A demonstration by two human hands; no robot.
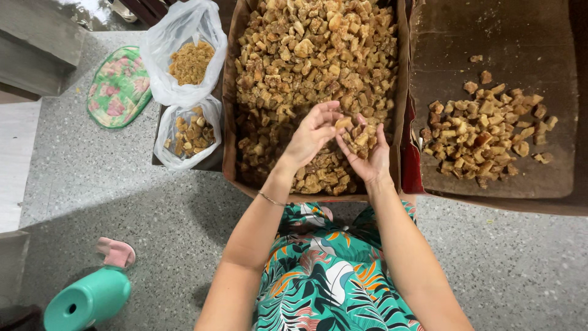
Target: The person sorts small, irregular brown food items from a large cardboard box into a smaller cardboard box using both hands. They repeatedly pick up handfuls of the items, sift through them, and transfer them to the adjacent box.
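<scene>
Two hands meet over the big cardboard box (pixel 230 122) in front of you, which is heaped with brown, sugary chunks (pixel 306 55). Your right hand (pixel 366 150) lies palm up, cupped around a small handful of those chunks (pixel 362 138). Your left hand (pixel 312 132) curves over from the side, its fingertips pinching one pale piece (pixel 343 122) at the edge of that handful, so both hands touch the same little pile. A thin bracelet (pixel 271 199) sits on your left wrist.

To the right, a second box (pixel 520 37), flatter and darker, holds a loose scatter of similar chunks (pixel 484 135), well apart from your hands. To the left of the big box, two clear plastic bags stand one behind the other: the nearer bag (pixel 190 132) holds coarse chunks, the farther bag (pixel 187 55) finer crumbs. Beyond them a flowered pad (pixel 119 86) lies on the speckled floor (pixel 92 178). Near your left elbow sit a teal container (pixel 89 300) and a pink slipper (pixel 116 251).
</scene>
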